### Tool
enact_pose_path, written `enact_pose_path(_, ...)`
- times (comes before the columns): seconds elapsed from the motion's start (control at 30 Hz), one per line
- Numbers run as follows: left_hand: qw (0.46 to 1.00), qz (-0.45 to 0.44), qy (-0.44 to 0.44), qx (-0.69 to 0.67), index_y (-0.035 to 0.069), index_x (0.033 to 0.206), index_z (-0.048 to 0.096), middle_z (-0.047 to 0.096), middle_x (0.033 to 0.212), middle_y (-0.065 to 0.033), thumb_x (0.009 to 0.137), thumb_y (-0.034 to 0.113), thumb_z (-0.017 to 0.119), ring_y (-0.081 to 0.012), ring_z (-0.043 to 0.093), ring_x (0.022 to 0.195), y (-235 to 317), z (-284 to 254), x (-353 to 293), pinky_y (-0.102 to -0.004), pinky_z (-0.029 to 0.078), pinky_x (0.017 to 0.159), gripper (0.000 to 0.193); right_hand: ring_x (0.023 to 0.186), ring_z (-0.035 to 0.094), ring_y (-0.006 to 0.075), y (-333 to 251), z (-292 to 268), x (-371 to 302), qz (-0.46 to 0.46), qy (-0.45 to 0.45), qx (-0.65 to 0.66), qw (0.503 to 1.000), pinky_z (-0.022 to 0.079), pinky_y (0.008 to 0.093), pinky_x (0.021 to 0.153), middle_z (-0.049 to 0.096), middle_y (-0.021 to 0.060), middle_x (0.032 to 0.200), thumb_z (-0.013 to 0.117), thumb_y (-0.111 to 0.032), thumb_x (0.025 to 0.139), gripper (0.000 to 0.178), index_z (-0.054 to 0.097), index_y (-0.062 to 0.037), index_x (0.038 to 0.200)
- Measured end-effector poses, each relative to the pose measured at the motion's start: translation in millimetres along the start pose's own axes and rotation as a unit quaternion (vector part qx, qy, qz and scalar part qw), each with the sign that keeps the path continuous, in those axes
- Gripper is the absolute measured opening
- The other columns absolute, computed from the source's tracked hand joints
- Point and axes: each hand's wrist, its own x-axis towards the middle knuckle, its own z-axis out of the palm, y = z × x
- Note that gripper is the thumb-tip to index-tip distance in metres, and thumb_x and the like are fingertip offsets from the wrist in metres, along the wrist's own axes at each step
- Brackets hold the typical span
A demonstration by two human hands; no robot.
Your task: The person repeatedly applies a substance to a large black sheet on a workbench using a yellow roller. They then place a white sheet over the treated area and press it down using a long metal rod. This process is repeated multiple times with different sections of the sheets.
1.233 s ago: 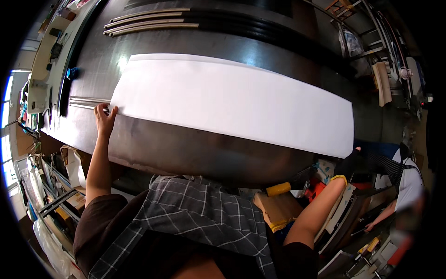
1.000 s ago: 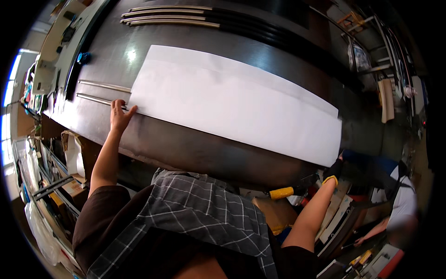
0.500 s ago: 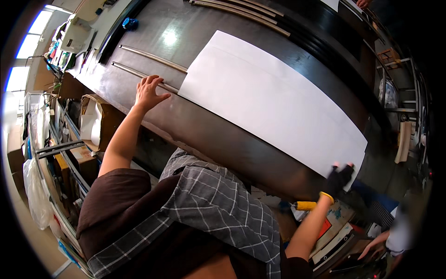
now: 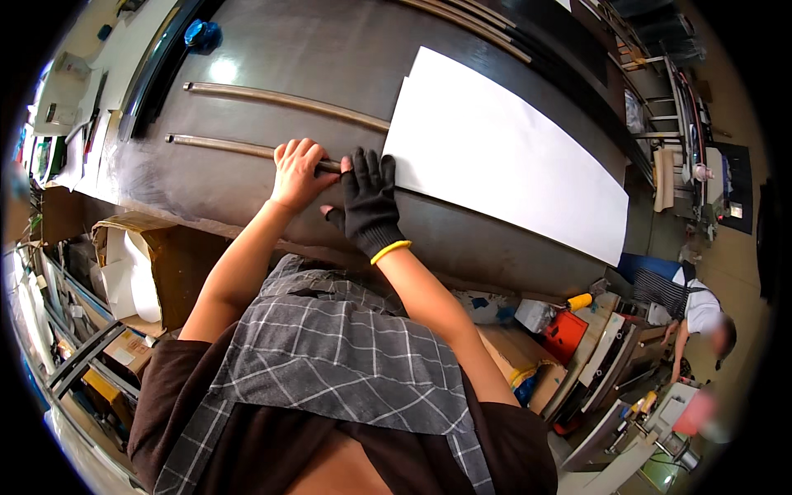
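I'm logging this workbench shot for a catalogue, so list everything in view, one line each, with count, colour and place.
white sheet: one, white, flat on the bench, right of the hands
metal rods: two, dull grey, lying on the bench left of the sheet, the nearer one under the hands
bench: one, dark grey metal, across the top
blue object: one, far left bench edge
cardboard box: one, brown, below the bench at left
co-worker: one, at right, bending
left hand: bare, closed on the nearer rod
right hand: black glove, yellow cuff, at the sheet's corner
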Motion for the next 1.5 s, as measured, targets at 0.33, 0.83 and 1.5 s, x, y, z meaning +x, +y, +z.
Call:
enact_pose_path(0.33,0.999,-0.036,-0.023,-0.014,0.011,0.087,0.061,0.056,0.09,-0.0027,0.058,0.035,0.082,-0.0255,0.052,0.095,-77,-70,-67,-0.0397,0.035,0.09,0.042,0.08,0.059,0.0292,-72,4,23,0.081,-0.072,-0.042,0.993,0.05,0.0415,0.064,0.058,0.0081,0.083,0.074,-0.032,0.073,0.026,0.06,-0.0118,0.081)
enact_pose_path(0.83,0.999,-0.033,-0.018,-0.026,0.012,0.087,0.058,0.054,0.091,-0.0027,0.062,0.038,0.081,-0.0247,0.05,0.097,-85,-74,-72,-0.0391,0.034,0.091,0.042,0.085,0.065,0.0328,-68,10,30,0.187,-0.171,-0.122,0.96,0.053,0.0446,0.067,0.061,0.0132,0.092,0.066,-0.034,0.081,0.026,0.061,-0.0118,0.094)
enact_pose_path(1.5,0.999,-0.023,-0.005,-0.024,0.011,0.086,0.059,0.055,0.089,-0.0031,0.062,0.034,0.081,-0.0249,0.051,0.096,-85,-74,-74,-0.0398,0.034,0.09,0.04,0.085,0.067,0.0319,-78,8,46,0.1,-0.21,-0.137,0.963,0.055,0.0429,0.073,0.066,0.0145,0.093,0.056,-0.028,0.084,0.023,0.068,-0.0087,0.09)
